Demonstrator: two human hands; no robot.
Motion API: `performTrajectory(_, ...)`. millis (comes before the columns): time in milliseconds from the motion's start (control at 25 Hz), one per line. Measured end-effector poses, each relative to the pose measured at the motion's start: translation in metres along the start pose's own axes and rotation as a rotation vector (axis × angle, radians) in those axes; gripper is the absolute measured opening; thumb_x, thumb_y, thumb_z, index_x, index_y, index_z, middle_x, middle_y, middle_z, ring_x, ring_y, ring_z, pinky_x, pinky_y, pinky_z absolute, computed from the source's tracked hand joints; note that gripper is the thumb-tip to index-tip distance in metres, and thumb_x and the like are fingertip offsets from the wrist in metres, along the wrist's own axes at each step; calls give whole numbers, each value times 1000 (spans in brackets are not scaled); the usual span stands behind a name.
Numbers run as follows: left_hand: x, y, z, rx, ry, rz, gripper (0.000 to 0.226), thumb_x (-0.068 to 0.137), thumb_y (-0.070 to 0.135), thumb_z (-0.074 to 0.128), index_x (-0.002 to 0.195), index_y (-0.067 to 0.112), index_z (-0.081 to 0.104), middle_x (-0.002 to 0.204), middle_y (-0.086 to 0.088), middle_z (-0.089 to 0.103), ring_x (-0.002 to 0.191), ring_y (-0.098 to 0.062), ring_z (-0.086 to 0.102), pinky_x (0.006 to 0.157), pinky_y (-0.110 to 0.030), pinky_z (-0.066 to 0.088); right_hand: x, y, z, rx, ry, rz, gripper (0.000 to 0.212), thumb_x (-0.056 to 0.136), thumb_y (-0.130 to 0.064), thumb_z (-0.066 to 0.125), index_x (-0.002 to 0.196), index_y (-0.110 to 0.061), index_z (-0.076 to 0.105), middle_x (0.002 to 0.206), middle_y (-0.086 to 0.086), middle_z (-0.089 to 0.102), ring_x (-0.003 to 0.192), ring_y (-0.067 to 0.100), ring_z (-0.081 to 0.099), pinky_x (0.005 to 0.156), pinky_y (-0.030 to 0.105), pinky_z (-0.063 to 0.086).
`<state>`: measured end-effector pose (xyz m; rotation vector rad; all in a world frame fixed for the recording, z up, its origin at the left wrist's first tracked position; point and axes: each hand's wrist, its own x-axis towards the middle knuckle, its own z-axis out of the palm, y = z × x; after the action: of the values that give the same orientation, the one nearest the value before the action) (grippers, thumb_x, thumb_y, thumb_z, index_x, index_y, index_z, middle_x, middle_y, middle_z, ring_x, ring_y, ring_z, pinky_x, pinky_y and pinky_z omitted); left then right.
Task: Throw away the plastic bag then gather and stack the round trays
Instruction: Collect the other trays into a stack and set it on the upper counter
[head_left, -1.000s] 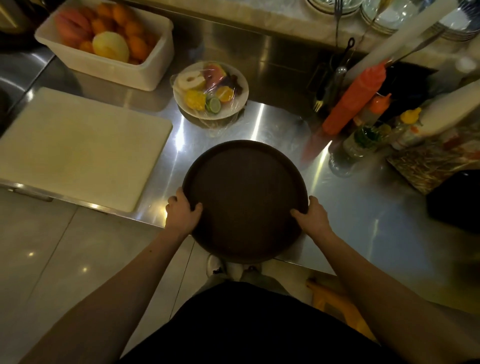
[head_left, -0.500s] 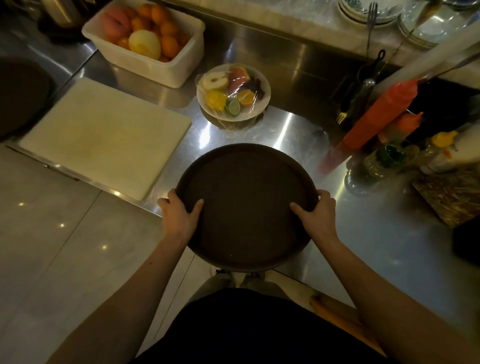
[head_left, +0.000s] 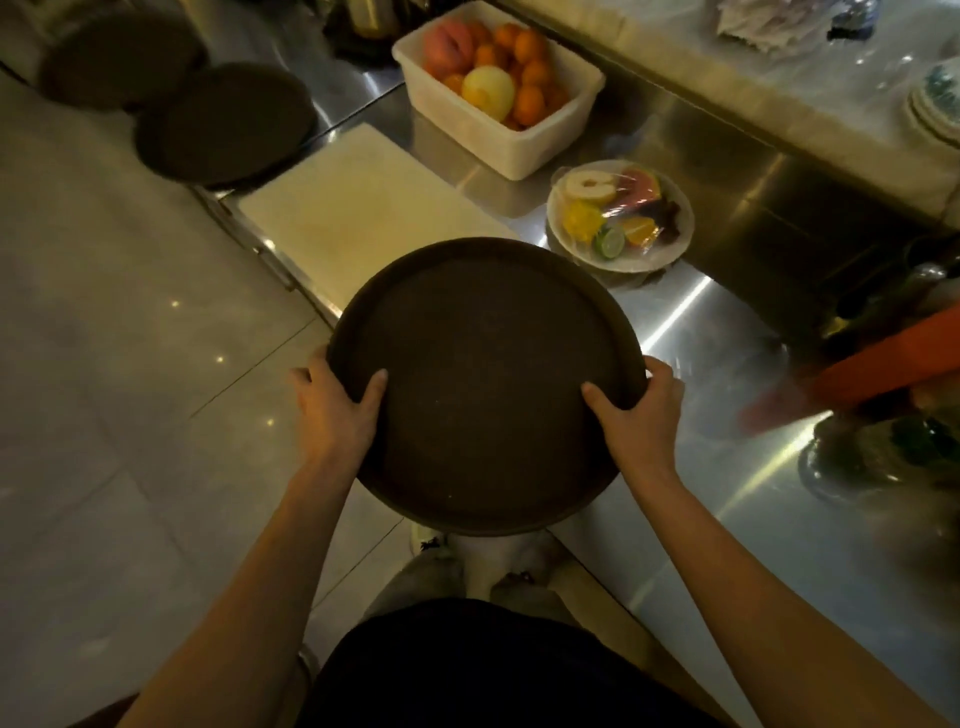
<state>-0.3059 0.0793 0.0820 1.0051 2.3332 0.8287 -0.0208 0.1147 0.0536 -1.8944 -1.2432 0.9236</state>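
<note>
Nearest the body, a dark round tray (head_left: 485, 384) is held over the front edge of the steel desk (head_left: 727, 332), partly above the tiled floor (head_left: 104, 415). At the tray's left rim the left hand (head_left: 332, 410) has its fingers (head_left: 301, 375) wrapped underneath and its thumb on top; at the tray's right rim the right hand (head_left: 641, 415) grips the same way. Just beyond the tray's far-left edge lies a pale cutting board (head_left: 358, 208). Beyond the tray's far-right edge sits a plate of wrapped cut fruit (head_left: 621, 218). Farther behind the tray stands a white tub of fruit (head_left: 498, 88). Far to the tray's upper left rest two more round trays (head_left: 223, 124), overlapping.
</note>
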Motion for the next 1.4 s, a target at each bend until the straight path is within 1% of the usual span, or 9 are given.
performTrajectory(200,26,-36,-54,-71,102,-85,75,87,33,68,148,12,29,145,-16,31,130,-33,42,106,-42,39,-5,-55,60,-40,-64,-97,73,77,-33,79,137,-15,42,135,11,42,109,16,46,90,31,47)
performTrajectory(320,61,-71,-96,-100,148,-113,76,87,35,68,148,13,30,145,-16,31,129,-34,43,105,-42,40,-14,-91,119,-60,-100,-172,72,77,-35,78,136,-17,41,135,10,43,114,22,51,89,29,46)
performTrajectory(480,114,-116,-159,-113,191,-142,73,87,34,68,147,14,31,145,-15,32,128,-33,45,104,-42,41,-35,-139,203,-87,-130,-195,73,78,-39,77,137,-18,40,137,8,42,118,27,51,93,34,47)
performTrajectory(680,178,-158,-217,-142,218,-175,74,87,34,69,147,15,31,144,-13,33,126,-31,47,104,-41,43,-48,-192,288,-103,-167,-223,75,78,-41,77,139,-18,39,138,7,41,114,22,51,87,28,46)
performTrajectory(880,242,-164,-233,-139,231,-155,73,87,33,69,146,12,33,142,-13,33,125,-30,47,104,-37,41,-28,-231,339,-101,-157,-235,73,78,-35,78,138,-17,40,135,7,41,107,15,48,88,27,47)
performTrajectory(960,273,-159,-231,-148,225,-158,72,87,33,69,146,13,33,142,-12,33,125,-29,47,103,-37,41,-7,-242,356,-102,-151,-230,74,77,-35,78,138,-17,40,134,7,41,106,13,47,90,29,48)
performTrajectory(1040,302,-150,-225,-144,224,-150,73,86,33,69,146,13,33,142,-12,33,125,-29,47,103,-38,42,17,-252,371,-93,-147,-228,76,77,-34,79,138,-15,39,134,7,41,107,15,47,94,33,49)
performTrajectory(1200,369,-121,-214,-105,227,-143,72,86,33,70,145,13,33,141,-12,34,124,-29,47,102,-36,42,75,-280,400,-73,-146,-205,76,77,-31,79,138,-12,40,133,9,41,113,21,51,92,28,45)
performTrajectory(1400,437,-95,-199,-19,213,-145,73,86,36,69,145,14,33,140,-13,37,122,-30,49,99,-37,44,139,-308,427,-62,-168,-192,74,77,-31,79,137,-13,41,130,8,42,108,18,51,92,30,47)
